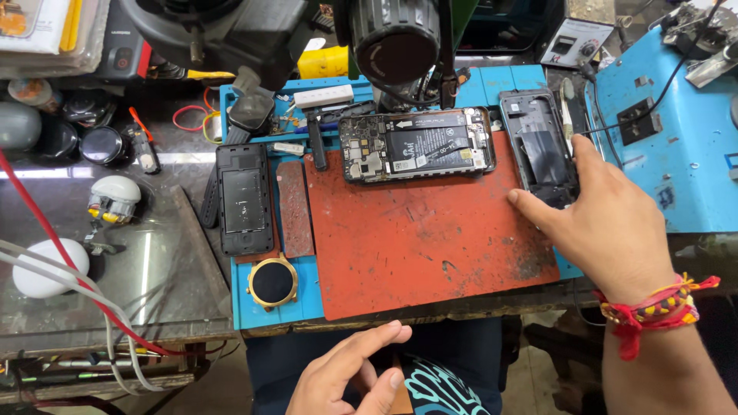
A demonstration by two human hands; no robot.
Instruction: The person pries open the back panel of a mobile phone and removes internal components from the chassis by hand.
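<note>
Right hand (607, 223) rests fingers on the black phone frame (538, 146) at the red mat's (430, 253) right edge, touching, not grasping it. Left hand (350, 376) loose, holding nothing, below the mat's front edge. Opened phone (417, 144) lies along the back edge.

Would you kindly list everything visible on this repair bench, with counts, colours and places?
Red mat: one, rust-red, bench centre.
Blue mat: one, beneath the red mat.
Opened phone: one, black, top of red mat.
Phone frame: one, black, right edge.
Back cover: one, black, left of red mat.
Round watch: one, gold-rimmed, lower left.
Microscope: one, black, top centre.
Left hand: empty, bottom centre.
Right hand: touching the phone frame.
</note>
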